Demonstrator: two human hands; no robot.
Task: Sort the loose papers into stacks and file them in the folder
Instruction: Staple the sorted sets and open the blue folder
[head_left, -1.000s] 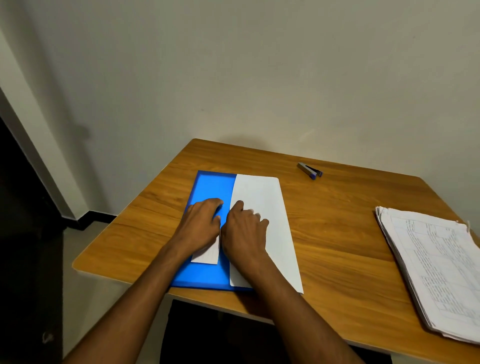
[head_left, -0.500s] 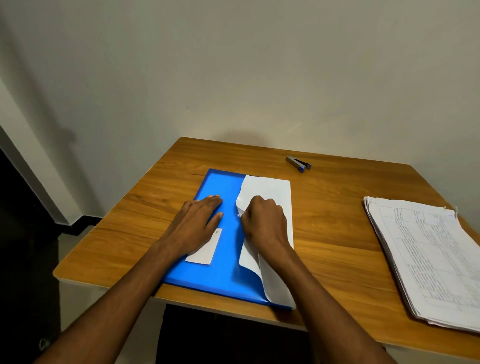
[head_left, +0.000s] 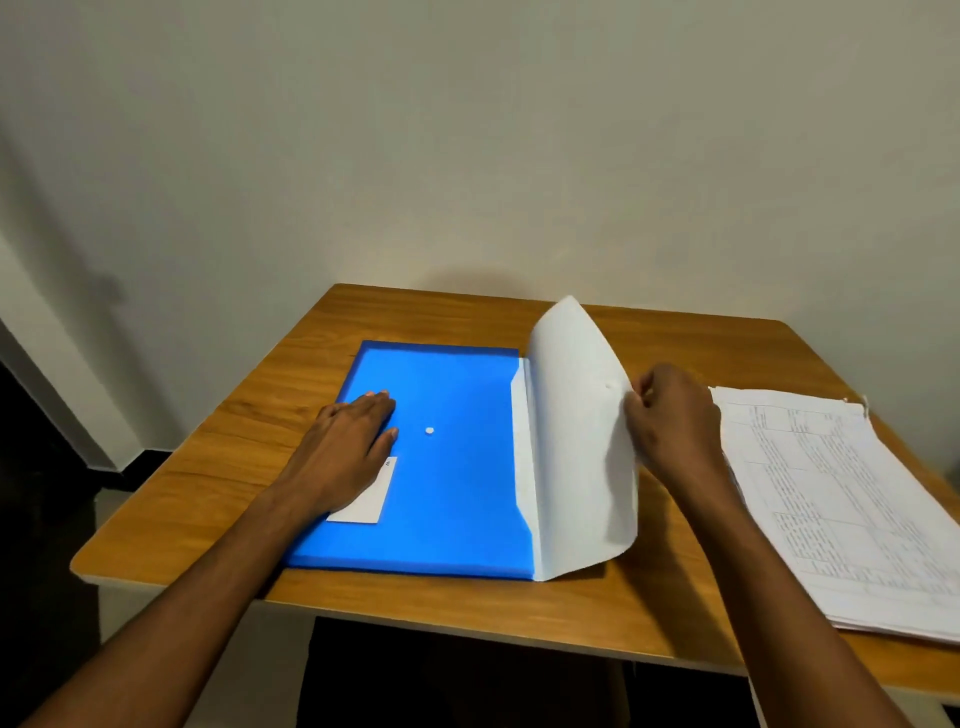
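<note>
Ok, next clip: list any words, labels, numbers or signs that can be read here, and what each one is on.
Nothing can be read for certain.
White label on the blue folder, half under the left hand: a small dark mark at its far corner, too small to read.
Stack of papers on the right of the table: printed tables of text, too blurred to read.
White flap lifted by the right hand: blank.

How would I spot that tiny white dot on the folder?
Find the wooden table, then the blue folder lying flat on it. Between the left hand and the raised white flap sits a small round white snap button, the only round mark on the blue.
</note>
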